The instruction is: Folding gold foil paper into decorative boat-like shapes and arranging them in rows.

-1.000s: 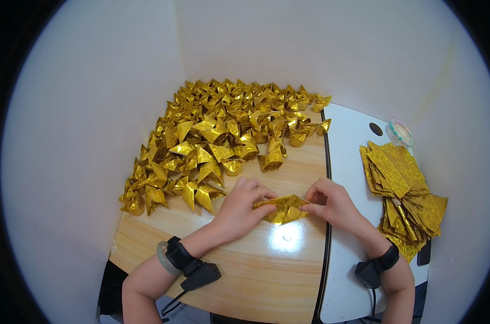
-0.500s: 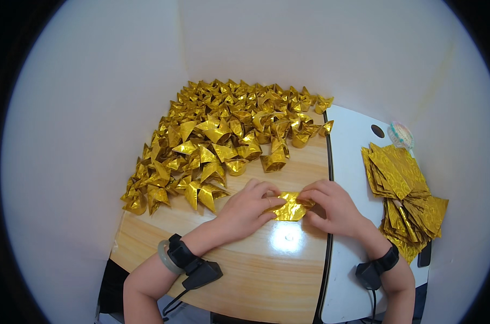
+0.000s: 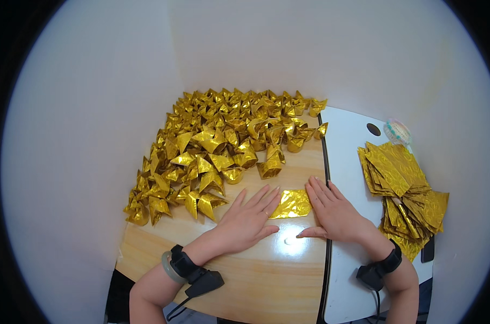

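pale, plain walls (image 3: 288,48) stand around a light wood-grain tabletop (image 3: 255,286), which meets a smooth white tabletop (image 3: 347,281) on the right along a dark strip (image 3: 325,154). on the wood, in front of the person, a flat rectangular piece of shiny gold foil paper (image 3: 294,203) lies between the two hands. the left hand (image 3: 245,220) is palm down with its fingers spread, their ends over the piece's left end, and it wears a thin ring. the right hand (image 3: 334,212) is also laid out flat, its fingers straight and close together at the piece's right end, its thumb held apart; neither pinches anything, and how hard they press cannot be told. beyond, a crowd of pointed, boat-like folded gold foil shapes (image 3: 212,137) covers the far left of the wood. on the white side rest overlapping stacks of flat gold patterned paper (image 3: 401,170), with a round pastel-and-white container (image 3: 398,131) just behind and a dark oval (image 3: 373,129) to its left. black strapped devices (image 3: 206,282) sit on both wrists, beside a pale rounded bangle (image 3: 169,268) on the left.
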Tool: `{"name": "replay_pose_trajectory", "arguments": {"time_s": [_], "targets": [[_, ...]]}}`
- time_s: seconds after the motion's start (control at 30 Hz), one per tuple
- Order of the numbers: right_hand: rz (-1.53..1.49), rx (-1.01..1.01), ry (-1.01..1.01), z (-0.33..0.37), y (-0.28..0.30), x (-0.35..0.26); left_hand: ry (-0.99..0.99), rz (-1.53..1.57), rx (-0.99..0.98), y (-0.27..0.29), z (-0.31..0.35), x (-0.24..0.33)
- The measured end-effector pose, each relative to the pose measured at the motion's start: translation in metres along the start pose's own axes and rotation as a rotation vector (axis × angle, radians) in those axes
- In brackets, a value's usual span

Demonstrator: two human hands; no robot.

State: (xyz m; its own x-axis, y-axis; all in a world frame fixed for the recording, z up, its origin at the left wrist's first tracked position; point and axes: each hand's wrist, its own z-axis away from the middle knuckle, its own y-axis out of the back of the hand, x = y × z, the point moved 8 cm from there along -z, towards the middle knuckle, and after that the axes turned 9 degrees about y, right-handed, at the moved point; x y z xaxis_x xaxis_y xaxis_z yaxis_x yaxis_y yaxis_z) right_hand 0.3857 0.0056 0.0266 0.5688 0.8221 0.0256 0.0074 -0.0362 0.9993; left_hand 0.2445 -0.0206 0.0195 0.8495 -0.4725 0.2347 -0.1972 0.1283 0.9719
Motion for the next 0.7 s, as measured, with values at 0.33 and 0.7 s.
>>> {"name": "replay_pose_trajectory", "arguments": {"time_s": [0.33, 0.7], "targets": [[-0.031, 0.131, 0.076, -0.005, 0.005, -0.009, -0.101, 0.162, 0.226, 0.027, 0.000, 0.011], [-0.313, 0.322, 0.203, -0.009, 0.027, -0.013, -0.085, 0.190, 0.304, 0.032, 0.005, 0.019]]}}
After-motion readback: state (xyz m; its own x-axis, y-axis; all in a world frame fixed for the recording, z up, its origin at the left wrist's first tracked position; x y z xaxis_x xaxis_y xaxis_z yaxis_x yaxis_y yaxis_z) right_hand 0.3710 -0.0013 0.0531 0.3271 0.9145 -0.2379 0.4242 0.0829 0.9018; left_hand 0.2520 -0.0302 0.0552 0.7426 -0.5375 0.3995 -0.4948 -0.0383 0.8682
